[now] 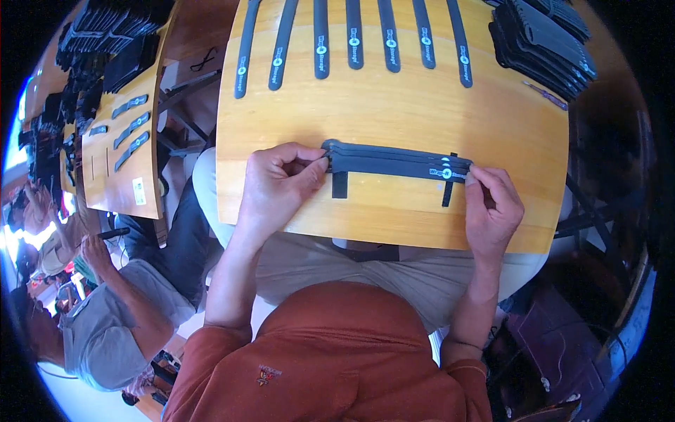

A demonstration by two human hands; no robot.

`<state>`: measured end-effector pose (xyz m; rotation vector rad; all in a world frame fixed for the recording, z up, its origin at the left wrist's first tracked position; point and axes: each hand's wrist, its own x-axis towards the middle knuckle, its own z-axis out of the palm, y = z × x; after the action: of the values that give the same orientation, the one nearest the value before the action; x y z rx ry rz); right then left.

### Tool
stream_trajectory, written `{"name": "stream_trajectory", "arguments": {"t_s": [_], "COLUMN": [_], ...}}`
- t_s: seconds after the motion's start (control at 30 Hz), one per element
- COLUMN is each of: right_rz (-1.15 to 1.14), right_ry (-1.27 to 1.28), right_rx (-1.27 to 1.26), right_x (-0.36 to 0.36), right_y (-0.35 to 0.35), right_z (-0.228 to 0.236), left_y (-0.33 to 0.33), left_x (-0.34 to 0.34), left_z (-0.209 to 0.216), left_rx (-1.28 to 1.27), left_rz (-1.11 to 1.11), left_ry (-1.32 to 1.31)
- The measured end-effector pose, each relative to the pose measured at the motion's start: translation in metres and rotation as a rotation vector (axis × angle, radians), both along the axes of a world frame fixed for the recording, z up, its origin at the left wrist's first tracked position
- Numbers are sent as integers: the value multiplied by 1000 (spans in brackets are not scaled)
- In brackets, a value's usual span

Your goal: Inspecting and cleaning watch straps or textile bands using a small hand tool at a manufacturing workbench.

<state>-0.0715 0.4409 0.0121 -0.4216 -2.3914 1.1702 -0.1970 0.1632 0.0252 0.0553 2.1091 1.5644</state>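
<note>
A small stack of dark grey straps (394, 160) lies crosswise on the wooden table in front of me, layered with their edges offset. My left hand (281, 183) pinches the stack's left end between thumb and fingers. At the other end, near the round white-and-green mark, my right hand (493, 204) grips the straps the same way. Two short black strips stick out beneath the stack: a wider left strip (339, 186) and a narrower right strip (447, 195). What each fingertip covers is hidden.
Several grey straps (354, 35) lie in a row along the table's far side. A pile of dark straps (541, 46) stands far right, beside a screwdriver (545, 94). To the left, a second table (105, 183) holds more straps, with a seated person (119, 316) nearby.
</note>
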Motion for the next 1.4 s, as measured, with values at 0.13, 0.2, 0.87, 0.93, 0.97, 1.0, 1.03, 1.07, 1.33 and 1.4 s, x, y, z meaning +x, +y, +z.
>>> {"name": "stream_trajectory", "arguments": {"t_s": [0.13,0.2,0.87,0.93,0.97,1.0,1.03,1.07,1.33,1.4], "right_rz": [6,12,-2,-10,-10,-11,-12,-12,-21,-20], "right_ry": [7,9,7,18,18,10,2,2,1,1], "right_rx": [4,10,25,16,17,22,28,27,63,73], "right_x": [-1,-1,-3,-3,-3,-2,-2,-2,-2,-3], "right_y": [-1,-1,-3,-4,-4,-3,-3,-3,-4,-5], "right_z": [0,-2,1,1,1,1,1,1,-3,-2], "left_y": [0,-1,3,3,3,3,3,4,4,4], "left_x": [0,0,2,1,1,1,1,1,0,0], "left_z": [1,1,3,3,3,3,4,5,7,4], "left_rx": [-28,-1,-69,-61,-55,-55,-63,-72,-93,-77], "left_rz": [-15,-8,19,12,6,6,4,3,1,5], "left_ry": [14,7,0,8,15,16,13,9,23,21]}}
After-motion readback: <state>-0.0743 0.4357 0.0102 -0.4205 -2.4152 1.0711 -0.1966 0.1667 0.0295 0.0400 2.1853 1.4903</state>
